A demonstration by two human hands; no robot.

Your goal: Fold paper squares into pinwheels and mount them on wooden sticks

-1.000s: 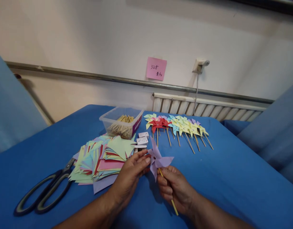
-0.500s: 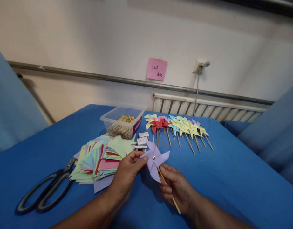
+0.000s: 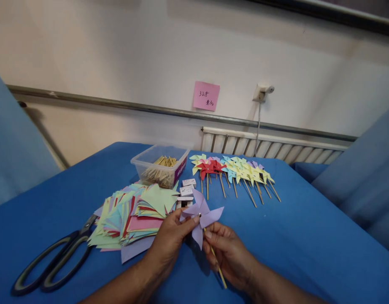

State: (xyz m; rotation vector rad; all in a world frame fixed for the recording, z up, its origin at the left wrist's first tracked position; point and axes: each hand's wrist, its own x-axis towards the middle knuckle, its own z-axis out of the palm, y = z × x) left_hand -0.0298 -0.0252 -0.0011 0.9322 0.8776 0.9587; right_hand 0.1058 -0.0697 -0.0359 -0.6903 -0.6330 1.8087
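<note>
Between my hands is a purple paper pinwheel [image 3: 206, 215] on a thin wooden stick, its vanes facing me and a metal pin head at the centre. My left hand [image 3: 173, 234] pinches the pinwheel head from the left, the thumb lying right beside the pin. My right hand [image 3: 228, 253] grips the wooden stick [image 3: 220, 273] just below the head; some of its fingers are hidden behind the stick. Left of my hands, cut sheets of coloured paper [image 3: 134, 215] lie in a loose pile. Small white boxes [image 3: 186, 191] stand just behind the pinwheel.
Dark-handled scissors [image 3: 58, 261] lie at the left, blades against the paper pile. A clear plastic tub [image 3: 140, 164] with many short sticks stands behind. Several finished pinwheels [image 3: 241, 169] rest in a row at the back right of the blue-covered table [image 3: 308, 236].
The pinwheel has tilted slightly and shifted a little left and down. My left thumb has moved in to the pin at its centre. The view has shifted slightly.
</note>
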